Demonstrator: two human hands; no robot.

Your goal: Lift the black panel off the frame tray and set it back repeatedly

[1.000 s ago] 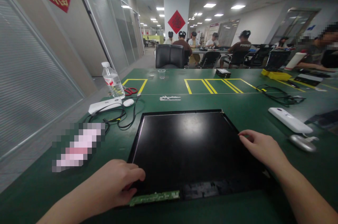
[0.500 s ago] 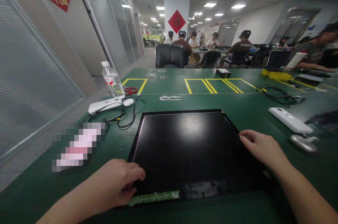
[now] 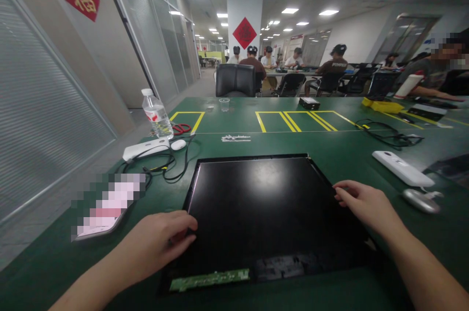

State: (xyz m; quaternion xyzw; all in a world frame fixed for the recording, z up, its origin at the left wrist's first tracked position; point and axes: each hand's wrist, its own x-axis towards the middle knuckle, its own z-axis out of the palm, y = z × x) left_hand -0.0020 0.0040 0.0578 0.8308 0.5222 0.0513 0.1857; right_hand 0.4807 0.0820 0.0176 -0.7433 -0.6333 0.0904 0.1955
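Note:
A black LCD panel (image 3: 252, 203) lies flat in front of me, its dark screen facing up and reflecting a ceiling light. Along its near edge runs a narrow green circuit board (image 3: 208, 280), beside a dark strip. My left hand (image 3: 170, 235) grips the panel's left edge, thumb and fingers bent together around the rim. At the right edge, my right hand (image 3: 361, 203) is closed, its fingertips pinching the rim. What lies under the panel is hidden.
To the left are a phone (image 3: 110, 206), black cables (image 3: 172, 164), a water bottle (image 3: 157, 115) and red-handled scissors (image 3: 181, 128). White scraps (image 3: 236, 138) sit beyond the panel. A white device (image 3: 401, 168) and a silver mouse (image 3: 421, 200) are at right. Several people sit farther back.
My left hand has slid away from me along the panel's left edge, uncovering more of the green circuit board. My right hand stays at the right edge, its fingers slightly shifted.

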